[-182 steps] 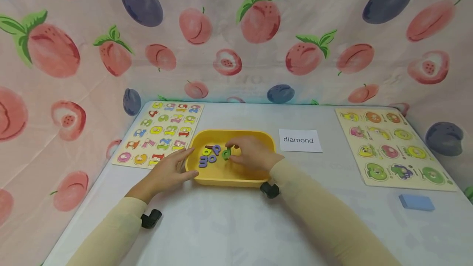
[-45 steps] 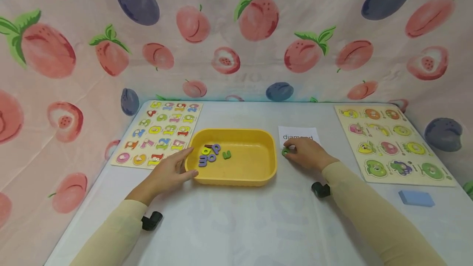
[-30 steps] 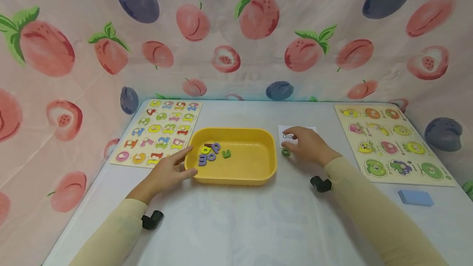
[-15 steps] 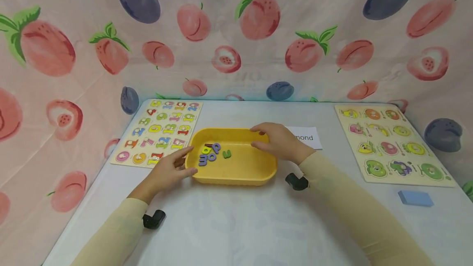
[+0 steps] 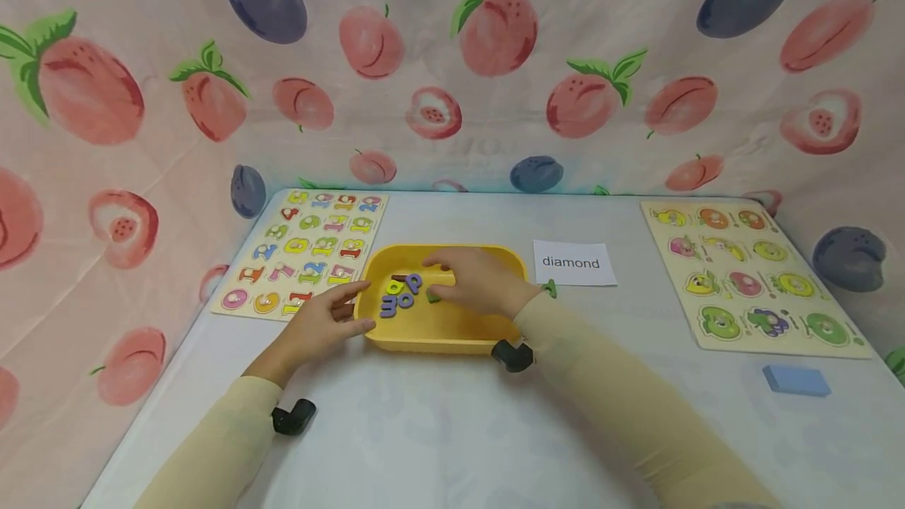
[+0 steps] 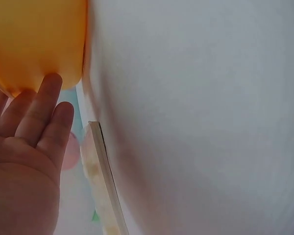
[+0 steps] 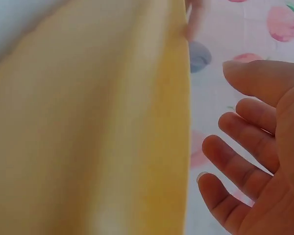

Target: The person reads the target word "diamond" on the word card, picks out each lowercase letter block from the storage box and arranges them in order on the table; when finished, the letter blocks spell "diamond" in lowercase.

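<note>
My left hand touches the left end of the yellow tray; in the left wrist view its extended fingers lie against the tray wall. Inside the tray's left part lie a purple m, a purple o, a purple d-like letter, a yellow letter and a dark brown piece. Above the tray hovers my right hand, fingers loosely bent and holding nothing. Its thumb tip is right at a green letter, which it partly covers. Another green letter lies on the table, partly behind my right sleeve.
A white card reading "diamond" lies right of the tray. A number puzzle board is at the back left, a fruit puzzle board at the right. A blue block lies in front of the fruit board.
My right hand took a green letter out of the tray, let it go below the card, then moved back left over the tray. My left hand has stayed at the tray's end.
</note>
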The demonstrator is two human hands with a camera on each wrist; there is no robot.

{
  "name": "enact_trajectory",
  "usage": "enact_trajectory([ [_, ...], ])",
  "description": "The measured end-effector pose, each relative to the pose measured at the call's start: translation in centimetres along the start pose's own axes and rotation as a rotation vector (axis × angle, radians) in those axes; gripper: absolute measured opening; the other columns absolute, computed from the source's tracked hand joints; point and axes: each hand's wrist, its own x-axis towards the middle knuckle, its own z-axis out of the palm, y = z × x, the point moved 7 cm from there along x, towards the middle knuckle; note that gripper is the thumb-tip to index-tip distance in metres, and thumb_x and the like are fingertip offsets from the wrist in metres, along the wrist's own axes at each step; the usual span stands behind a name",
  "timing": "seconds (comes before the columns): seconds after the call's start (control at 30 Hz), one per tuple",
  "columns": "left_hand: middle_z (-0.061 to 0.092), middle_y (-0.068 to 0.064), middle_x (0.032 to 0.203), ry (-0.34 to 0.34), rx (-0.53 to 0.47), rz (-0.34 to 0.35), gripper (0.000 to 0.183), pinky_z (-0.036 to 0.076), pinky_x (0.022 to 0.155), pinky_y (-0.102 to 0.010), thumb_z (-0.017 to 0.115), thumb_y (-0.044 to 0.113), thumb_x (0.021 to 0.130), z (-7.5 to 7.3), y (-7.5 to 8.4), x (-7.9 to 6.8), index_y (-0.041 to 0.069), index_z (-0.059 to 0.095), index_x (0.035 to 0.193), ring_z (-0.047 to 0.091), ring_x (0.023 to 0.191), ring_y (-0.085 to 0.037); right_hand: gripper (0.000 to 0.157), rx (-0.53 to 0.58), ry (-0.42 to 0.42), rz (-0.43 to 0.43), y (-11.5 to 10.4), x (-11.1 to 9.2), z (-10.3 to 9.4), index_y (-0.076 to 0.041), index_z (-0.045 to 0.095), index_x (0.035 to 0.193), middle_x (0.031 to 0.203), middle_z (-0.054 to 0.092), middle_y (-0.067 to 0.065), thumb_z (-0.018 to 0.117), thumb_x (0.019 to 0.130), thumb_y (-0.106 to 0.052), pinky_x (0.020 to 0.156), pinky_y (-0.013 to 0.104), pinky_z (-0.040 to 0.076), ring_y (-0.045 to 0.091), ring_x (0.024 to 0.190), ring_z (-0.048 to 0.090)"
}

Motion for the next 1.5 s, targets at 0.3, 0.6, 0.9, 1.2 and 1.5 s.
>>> enact_trajectory([
  [0.3, 0.046, -0.012, 0.151, -0.005, -0.005, -0.003, 0.071, 0.05, 0.1, -0.044, 0.079, 0.034, 0.087, -0.1, -0.1, 0.0, 0.019, 0.049, 0.149, 0.054, 0.128, -0.035, 0.043, 0.009, -0.037, -0.002, -0.4, 1.5, 2.6, -0.007, 0.061, 0.135, 0.133, 0.063, 0.008, 0.068, 0.097, -0.026, 0.106, 0.043, 0.046, 0.028, 0.122, 0.058],
  [0.6, 0.047, -0.012, 0.151, -0.007, -0.004, 0.014, 0.071, 0.05, 0.1, -0.043, 0.08, 0.033, 0.086, 0.0, -0.1, 0.1, 0.019, 0.049, 0.149, 0.055, 0.127, -0.034, 0.044, -0.024, -0.078, 0.049, -0.1, 3.0, 4.4, -0.008, 0.061, 0.135, 0.13, 0.064, 0.004, 0.07, 0.096, -0.026, 0.109, 0.038, 0.042, 0.02, 0.119, 0.057],
  [0.9, 0.047, -0.012, 0.15, -0.006, 0.001, 0.004, 0.071, 0.051, 0.099, -0.042, 0.08, 0.032, 0.087, 0.0, -0.2, 0.1, 0.019, 0.049, 0.149, 0.056, 0.126, -0.033, 0.041, -0.031, -0.114, 0.092, 0.4, 3.8, 5.6, -0.011, 0.061, 0.136, 0.123, 0.065, 0.0, 0.065, 0.096, -0.019, 0.107, 0.033, 0.044, 0.016, 0.106, 0.057],
  [1.2, 0.048, -0.012, 0.149, -0.005, 0.003, 0.012, 0.071, 0.051, 0.099, -0.042, 0.08, 0.031, 0.087, -0.2, -0.1, 0.1, 0.018, 0.049, 0.149, 0.057, 0.125, -0.032, 0.052, -0.061, -0.126, 0.064, -0.3, 4.4, 6.6, -0.01, 0.051, 0.147, 0.136, 0.061, 0.001, 0.064, 0.098, -0.021, 0.112, 0.032, 0.038, 0.015, 0.115, 0.056],
  [1.5, 0.048, -0.013, 0.149, -0.006, 0.003, 0.021, 0.072, 0.051, 0.098, -0.042, 0.081, 0.032, 0.086, -0.1, 0.0, 0.2, 0.017, 0.049, 0.149, 0.058, 0.125, -0.033, 0.052, -0.102, -0.107, 0.065, -0.1, 4.5, 6.6, -0.011, 0.052, 0.147, 0.133, 0.063, 0.001, 0.063, 0.097, -0.021, 0.11, 0.033, 0.04, 0.015, 0.11, 0.056],
])
